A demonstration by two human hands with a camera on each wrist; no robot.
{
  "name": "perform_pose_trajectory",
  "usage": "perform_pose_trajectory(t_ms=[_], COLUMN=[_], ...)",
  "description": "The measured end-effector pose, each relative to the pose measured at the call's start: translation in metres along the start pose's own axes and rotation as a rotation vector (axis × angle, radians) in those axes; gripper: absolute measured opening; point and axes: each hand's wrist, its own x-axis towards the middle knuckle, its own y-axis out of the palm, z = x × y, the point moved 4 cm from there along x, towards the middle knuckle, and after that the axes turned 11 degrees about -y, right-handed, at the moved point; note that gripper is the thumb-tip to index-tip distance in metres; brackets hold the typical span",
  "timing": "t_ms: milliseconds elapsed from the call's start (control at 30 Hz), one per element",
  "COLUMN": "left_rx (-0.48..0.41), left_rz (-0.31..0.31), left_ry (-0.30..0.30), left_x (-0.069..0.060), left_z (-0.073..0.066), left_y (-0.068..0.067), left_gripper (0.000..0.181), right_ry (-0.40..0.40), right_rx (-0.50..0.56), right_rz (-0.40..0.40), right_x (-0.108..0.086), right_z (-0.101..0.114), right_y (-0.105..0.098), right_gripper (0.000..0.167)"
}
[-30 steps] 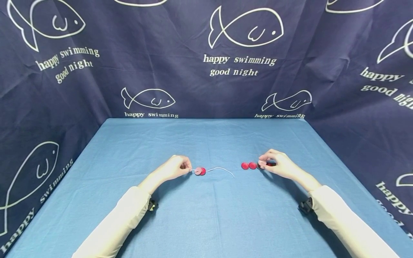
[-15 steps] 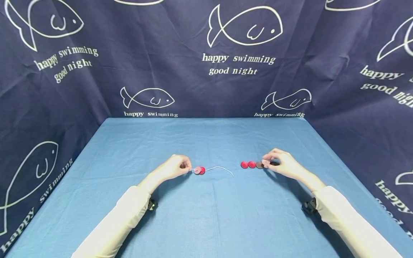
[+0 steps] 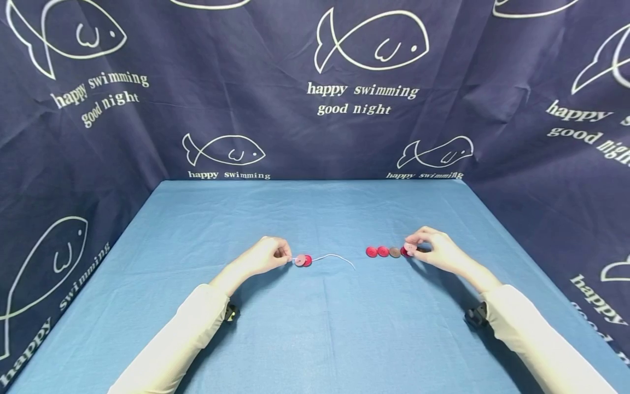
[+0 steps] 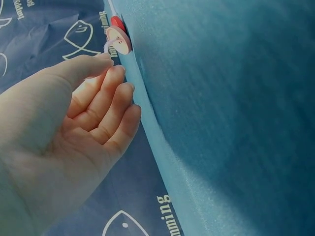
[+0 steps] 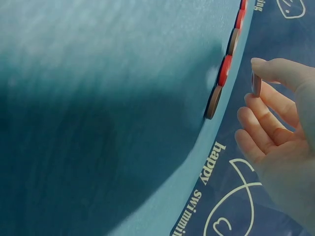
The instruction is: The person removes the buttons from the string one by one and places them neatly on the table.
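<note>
My left hand [image 3: 266, 255] pinches one end of a white string [image 3: 336, 255] between thumb and index finger. Threaded beside the fingertips are a pink button [image 4: 119, 40] and, touching it, a red button [image 3: 308, 261]; the string's free end curves off to the right. My right hand [image 3: 435, 250] pinches a pink button [image 3: 410, 249] at its edge, held above a row of buttons on the cloth. From left, that row runs red [image 3: 371, 251], another red, a brown button [image 3: 395, 252], a partly covered red button [image 5: 225, 70] and a second brown button [image 5: 213, 102].
A blue cloth [image 3: 295, 328] covers the table. Dark blue curtains [image 3: 275, 109] printed with white fish surround its back and sides. Small black devices [image 3: 476, 316] sit at both wrists.
My right hand has shifted slightly to the right along the row, carrying the pink button, and more of the brown button shows. My left hand and the threaded buttons stay put.
</note>
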Motion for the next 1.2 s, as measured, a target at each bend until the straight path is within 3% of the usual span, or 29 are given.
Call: perform_pose_trajectory(t_ms=[333, 1200], left_rx=[0.002, 0.018], left_rz=[-0.008, -0.010], left_ry=[0.009, -0.008], left_x=[0.000, 0.000], left_z=[0.000, 0.000], left_y=[0.000, 0.000], left_gripper=[0.007, 0.007], right_ry=[0.045, 0.041], right_rx=[-0.002, -0.030], right_rz=[0.003, -0.036], right_x=[-0.005, -0.018], right_z=[-0.004, -0.011], right_y=[-0.006, -0.012], right_gripper=[0.024, 0.023])
